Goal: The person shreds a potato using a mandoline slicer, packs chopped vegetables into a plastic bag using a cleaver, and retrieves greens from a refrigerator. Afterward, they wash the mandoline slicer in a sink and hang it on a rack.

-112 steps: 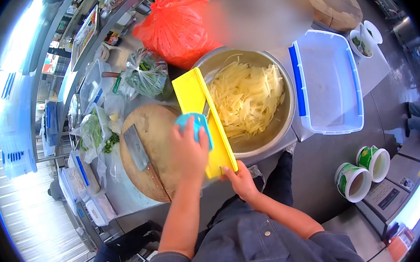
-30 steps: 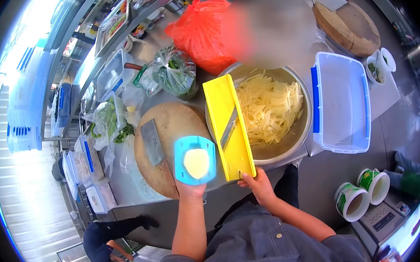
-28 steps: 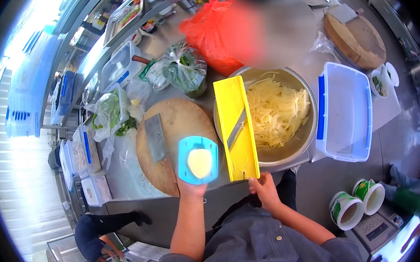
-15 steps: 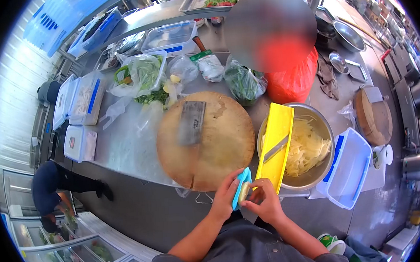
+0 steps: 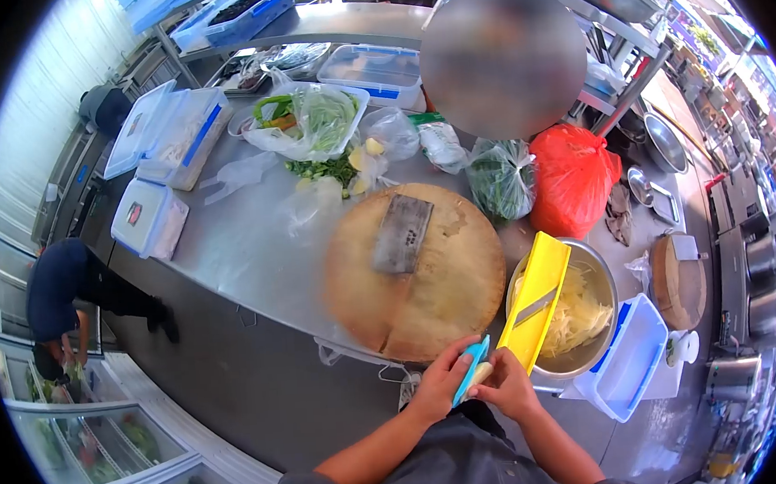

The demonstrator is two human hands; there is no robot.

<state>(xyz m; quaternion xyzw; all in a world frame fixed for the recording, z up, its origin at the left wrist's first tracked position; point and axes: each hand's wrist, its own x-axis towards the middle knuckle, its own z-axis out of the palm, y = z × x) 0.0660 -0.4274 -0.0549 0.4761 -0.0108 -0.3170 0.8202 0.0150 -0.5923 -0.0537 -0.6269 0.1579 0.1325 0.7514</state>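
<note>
The blue holder [image 5: 473, 363] lies gripped in the left hand [image 5: 440, 386].

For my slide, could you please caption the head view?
Left hand holds blue holder, right hand touches pale piece, near yellow slicer and steel bowl.

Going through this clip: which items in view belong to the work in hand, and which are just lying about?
Apparently in use:
- blue holder
- pale piece
- yellow slicer
- steel bowl
- pale shreds

Seemingly lying about:
- cleaver
- round wooden board
- red bag
- bagged greens
</note>
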